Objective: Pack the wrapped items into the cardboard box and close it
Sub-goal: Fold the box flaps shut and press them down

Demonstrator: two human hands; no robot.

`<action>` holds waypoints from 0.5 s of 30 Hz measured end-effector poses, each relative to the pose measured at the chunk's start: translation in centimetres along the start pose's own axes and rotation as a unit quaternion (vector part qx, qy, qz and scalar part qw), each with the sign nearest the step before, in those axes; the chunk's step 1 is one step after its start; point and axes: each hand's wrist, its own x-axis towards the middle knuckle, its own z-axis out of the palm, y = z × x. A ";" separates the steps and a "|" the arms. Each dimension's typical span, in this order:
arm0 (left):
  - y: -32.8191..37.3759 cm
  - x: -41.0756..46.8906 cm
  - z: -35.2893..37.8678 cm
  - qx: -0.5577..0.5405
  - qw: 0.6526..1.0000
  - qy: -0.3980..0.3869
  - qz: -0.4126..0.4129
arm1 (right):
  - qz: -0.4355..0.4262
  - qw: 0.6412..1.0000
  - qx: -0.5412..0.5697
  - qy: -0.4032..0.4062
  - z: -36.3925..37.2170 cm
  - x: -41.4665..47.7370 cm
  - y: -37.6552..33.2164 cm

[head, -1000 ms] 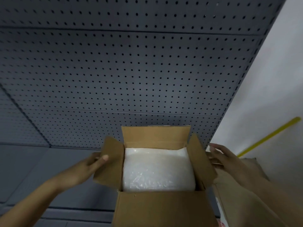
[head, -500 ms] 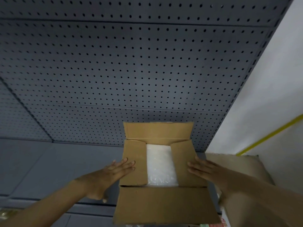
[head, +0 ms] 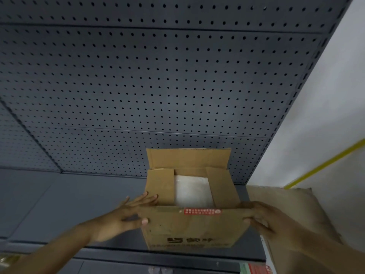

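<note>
Cardboard box (head: 190, 227) sits on the grey shelf (head: 79, 194) in front of the pegboard (head: 158, 86), with a white wrapped item (head: 191, 191) showing between its two folded side flaps. Packing looks finished; closing is the step in hand. Left hand (head: 126, 216) and right hand (head: 264, 217) each pinch an end of the near flap (head: 189, 226), thumb on its outer face, fingers behind (the left ones spread). Next, I'd judge, that flap swings forward over the side flaps, then the upright far flap (head: 188, 158) comes down.
</note>
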 end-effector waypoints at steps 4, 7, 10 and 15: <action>0.7 0.6 0.2 -0.210 0.975 0.055 -0.035 | -0.003 0.997 0.041 0.072 0.2 1.1 -0.5; 0.5 0.7 0.3 -0.197 0.980 0.040 -0.015 | 0.028 0.997 0.046 0.053 -0.4 1.6 -1.5; 0.0 0.5 0.3 -0.204 0.977 0.060 -0.036 | 0.071 0.991 0.109 0.038 -0.4 2.4 -2.0; -0.3 2.5 1.0 -0.087 0.972 0.214 -0.027 | 0.122 0.979 0.147 0.070 0.8 4.0 -1.5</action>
